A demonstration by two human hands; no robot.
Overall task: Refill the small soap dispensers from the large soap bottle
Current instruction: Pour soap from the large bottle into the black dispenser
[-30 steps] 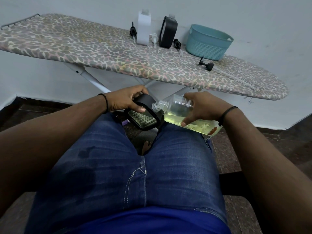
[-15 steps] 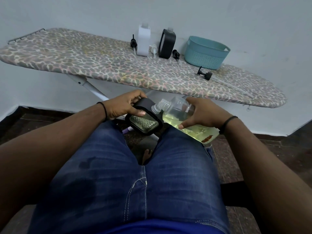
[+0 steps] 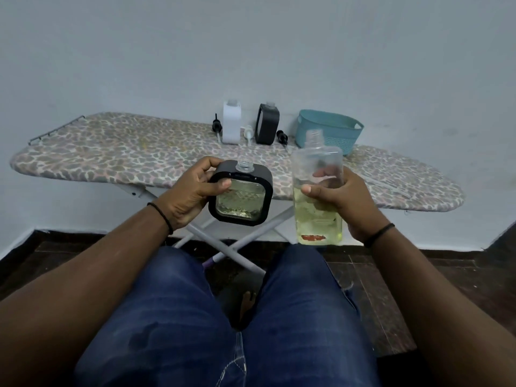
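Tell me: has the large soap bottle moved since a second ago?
Yes. The large soap bottle went from tipped at the black dispenser to upright, apart from it.

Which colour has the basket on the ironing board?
The woven plastic basket is teal, seen best in the head view.

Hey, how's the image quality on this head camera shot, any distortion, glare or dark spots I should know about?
Head view: wide-angle bending curves the ironing board and the floor line; light is dim and flat, with no hard shadows; forearms and jeans at the bottom go dark; the large soap bottle in the right hand and the black dispenser in the left hand stay fairly sharp, with little glare.
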